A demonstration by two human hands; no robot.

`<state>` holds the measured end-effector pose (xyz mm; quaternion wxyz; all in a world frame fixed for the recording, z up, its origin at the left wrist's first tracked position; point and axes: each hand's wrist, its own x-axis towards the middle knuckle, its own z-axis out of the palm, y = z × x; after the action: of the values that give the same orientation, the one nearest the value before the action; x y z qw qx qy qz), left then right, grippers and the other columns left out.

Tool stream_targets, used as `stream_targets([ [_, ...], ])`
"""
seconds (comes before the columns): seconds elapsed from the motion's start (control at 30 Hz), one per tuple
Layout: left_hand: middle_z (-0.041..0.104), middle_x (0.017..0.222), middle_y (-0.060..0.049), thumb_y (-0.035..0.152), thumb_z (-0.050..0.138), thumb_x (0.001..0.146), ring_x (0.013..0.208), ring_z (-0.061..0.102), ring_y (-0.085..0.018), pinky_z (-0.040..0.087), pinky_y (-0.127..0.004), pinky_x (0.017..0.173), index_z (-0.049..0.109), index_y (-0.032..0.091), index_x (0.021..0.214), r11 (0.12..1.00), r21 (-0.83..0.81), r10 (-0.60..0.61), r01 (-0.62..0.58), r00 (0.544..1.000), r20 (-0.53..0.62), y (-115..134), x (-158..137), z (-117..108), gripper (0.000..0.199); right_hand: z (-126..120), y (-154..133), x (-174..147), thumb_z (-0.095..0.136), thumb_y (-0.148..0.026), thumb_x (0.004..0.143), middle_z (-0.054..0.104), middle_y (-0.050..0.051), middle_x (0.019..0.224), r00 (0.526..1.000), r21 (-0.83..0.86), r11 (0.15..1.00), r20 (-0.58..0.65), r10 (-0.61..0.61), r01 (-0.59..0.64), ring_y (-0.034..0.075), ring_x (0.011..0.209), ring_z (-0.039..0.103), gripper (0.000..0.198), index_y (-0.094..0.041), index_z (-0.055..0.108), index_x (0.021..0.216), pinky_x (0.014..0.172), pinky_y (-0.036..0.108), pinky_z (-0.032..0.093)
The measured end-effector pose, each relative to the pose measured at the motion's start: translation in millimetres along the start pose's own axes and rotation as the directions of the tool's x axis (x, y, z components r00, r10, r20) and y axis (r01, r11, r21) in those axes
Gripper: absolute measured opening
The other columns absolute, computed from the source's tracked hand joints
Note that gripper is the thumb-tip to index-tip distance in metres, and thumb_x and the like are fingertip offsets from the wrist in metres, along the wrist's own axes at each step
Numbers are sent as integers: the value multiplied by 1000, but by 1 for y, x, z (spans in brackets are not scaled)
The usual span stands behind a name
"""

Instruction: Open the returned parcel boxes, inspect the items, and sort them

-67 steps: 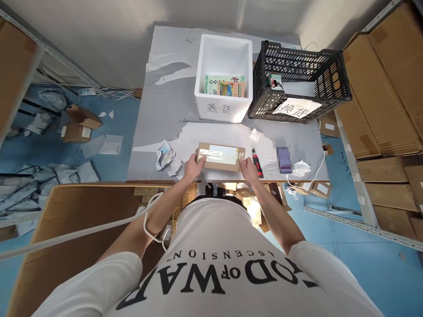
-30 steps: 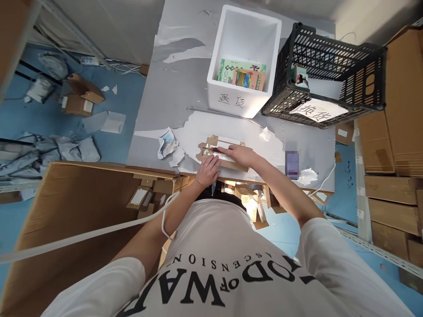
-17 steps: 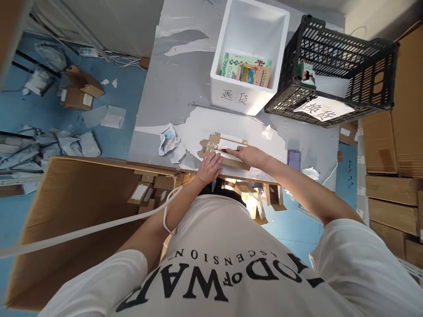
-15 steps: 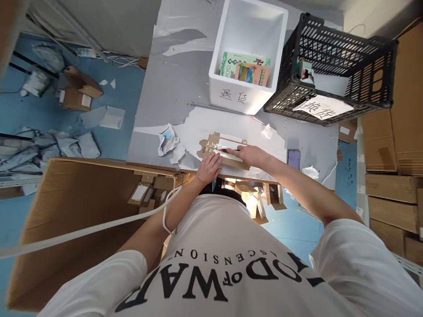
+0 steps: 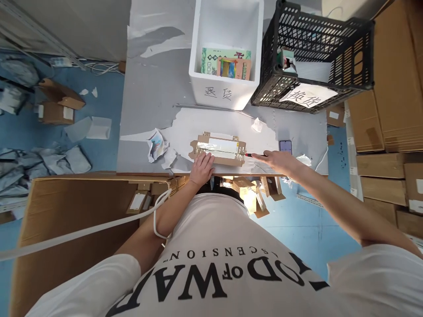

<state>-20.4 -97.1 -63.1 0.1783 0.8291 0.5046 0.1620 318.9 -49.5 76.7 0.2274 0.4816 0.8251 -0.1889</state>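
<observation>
A small flat cardboard box (image 5: 228,146) with shiny clear tape and a white label lies near the table's front edge. My left hand (image 5: 202,168) rests on its left front part, fingers stretched out and pressing flat. A slim black-and-red utility knife (image 5: 257,155) is gripped in my right hand (image 5: 279,162), its tip at the box's right end. Along the taped top runs a thin dark line. A phone (image 5: 285,146) with a lit screen lies just behind my right hand.
At the back stand a white foam box (image 5: 218,92) with booklets inside and a black plastic crate (image 5: 317,57). Crumpled paper (image 5: 156,144) lies left of the cardboard box. A large open carton (image 5: 82,211) stands at lower left, with a white cable (image 5: 99,228) crossing it.
My right hand has drawn the utility knife rightward along the taped top, from the middle to the right end. My left hand stays on the box. The whole view has shifted.
</observation>
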Motion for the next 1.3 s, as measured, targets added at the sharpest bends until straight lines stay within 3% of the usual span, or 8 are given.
stream_targets([
  [0.3,51,142,-17,38,47,92,137,39,-35,29,-55,110,46,17,142,1000,12,10,-10,1000,-13,2,1,-5,55,40,41,-74,39,-33,92,66,8,97,961,281,944,-160,225,-174,20,71,59,52,-34,42,145,60,30,42],
  [0.4,52,141,-17,40,49,91,135,41,-35,31,-53,109,50,18,139,1000,13,9,-8,999,-31,5,2,-10,53,87,41,-64,32,-45,95,67,10,106,815,662,699,-228,532,-271,23,78,63,55,-24,40,145,67,34,48],
  [0.53,57,133,-15,38,47,92,129,46,-32,36,-50,105,59,22,129,999,-13,-49,49,995,-82,9,4,-17,42,145,18,3,32,-43,92,67,13,106,575,906,275,-43,817,-323,22,85,63,54,-14,43,136,75,36,51],
  [0.73,61,124,-14,34,45,94,119,51,-29,41,-46,97,66,24,119,995,24,-90,94,988,-125,7,7,-23,34,169,1,68,35,-40,88,58,18,120,497,900,198,23,867,-388,28,110,54,50,-12,56,123,96,44,44],
  [0.87,62,123,-13,34,45,94,118,52,-28,40,-46,98,66,24,119,996,32,-77,81,991,-110,8,10,-22,33,149,-5,72,35,-45,88,41,24,138,366,891,192,-32,930,-411,32,130,41,63,-8,45,138,107,49,34],
  [1.07,58,129,-15,38,49,91,124,49,-30,36,-48,104,61,23,125,998,-32,-54,52,996,-76,-1,1,-30,39,94,-65,93,47,-64,84,41,17,145,775,930,360,-169,609,-80,28,129,46,88,-18,20,153,99,42,45],
  [1.17,41,147,-19,53,60,81,139,34,-37,28,-54,111,51,20,138,986,-28,-168,166,981,-95,-42,-16,-50,67,79,-90,102,54,-62,80,45,17,143,805,940,328,-122,581,-95,29,126,48,93,-17,16,152,101,45,45],
  [1.3,0,159,-28,67,76,56,144,-6,-53,15,-73,107,22,13,153,781,119,-615,613,788,-20,-122,-21,-74,123,76,-95,103,57,-56,80,46,15,143,801,967,247,-96,591,-67,25,125,51,89,-17,19,150,106,42,42],
])
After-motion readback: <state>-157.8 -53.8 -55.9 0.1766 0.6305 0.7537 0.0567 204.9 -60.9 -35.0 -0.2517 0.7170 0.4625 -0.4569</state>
